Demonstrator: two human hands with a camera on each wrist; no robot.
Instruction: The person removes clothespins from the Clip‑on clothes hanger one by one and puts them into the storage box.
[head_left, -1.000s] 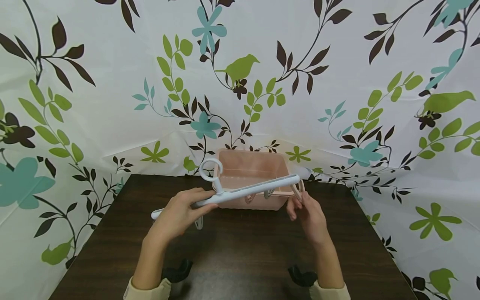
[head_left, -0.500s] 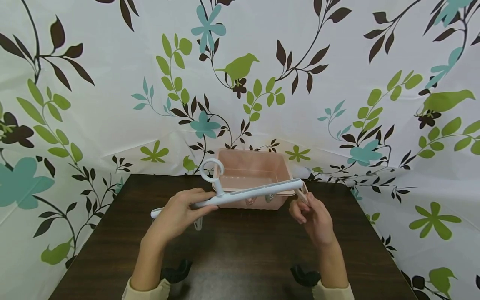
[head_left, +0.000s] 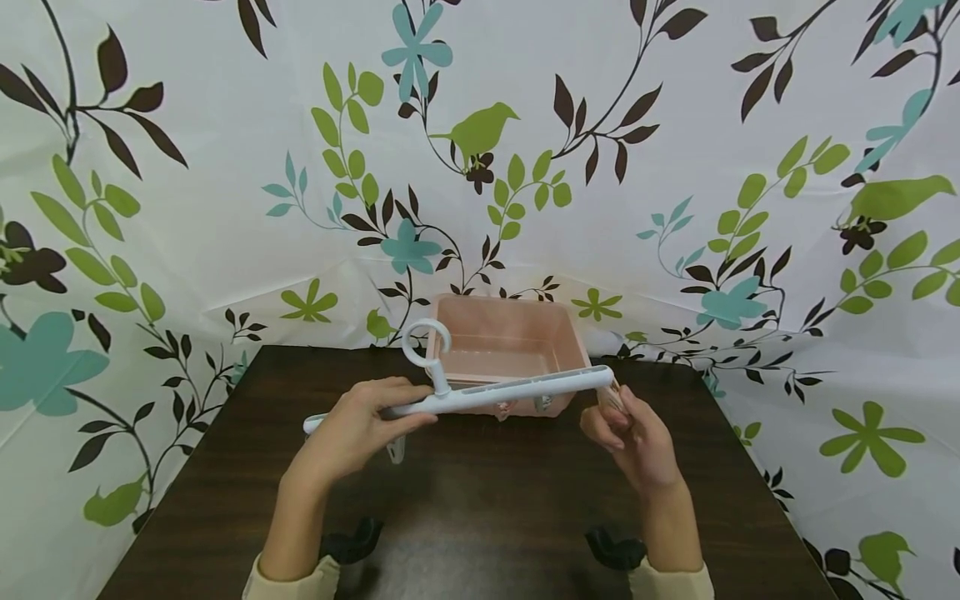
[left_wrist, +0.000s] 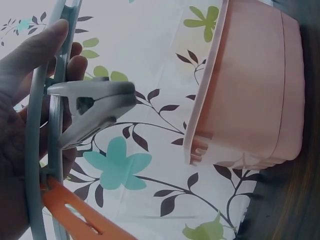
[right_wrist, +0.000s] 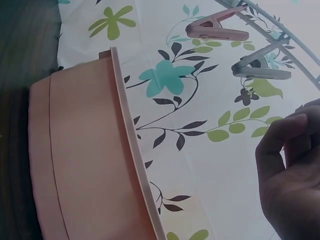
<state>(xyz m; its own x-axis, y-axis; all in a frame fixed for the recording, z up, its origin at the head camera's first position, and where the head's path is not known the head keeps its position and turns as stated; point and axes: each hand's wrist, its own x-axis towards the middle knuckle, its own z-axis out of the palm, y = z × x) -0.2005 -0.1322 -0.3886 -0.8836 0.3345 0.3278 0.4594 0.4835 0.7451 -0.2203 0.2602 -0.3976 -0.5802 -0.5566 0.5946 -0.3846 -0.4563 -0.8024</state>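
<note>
A pale blue hanger (head_left: 517,388) with a round hook is held above the table, its right end slightly raised. My left hand (head_left: 360,429) grips it left of the hook. In the left wrist view, a grey clip (left_wrist: 95,97) and an orange clip (left_wrist: 85,215) hang from the bar by that hand (left_wrist: 30,95). My right hand (head_left: 637,433) pinches a pale clip (head_left: 613,400) at the bar's right end. The right wrist view shows a pink clip (right_wrist: 217,31) and a grey clip (right_wrist: 261,65) on the bar, with the right hand's (right_wrist: 295,175) fingers curled.
Behind the hanger, a pink basket (head_left: 510,321) stands at the back of the dark wooden table (head_left: 495,517). Patterned cloth (head_left: 480,75) covers the back and sides. Black straps (head_left: 352,542) show near both wrists.
My right hand has moved slightly right and down, and the hanger's right end has lowered with it. The left hand has stayed about where it was on the bar.
</note>
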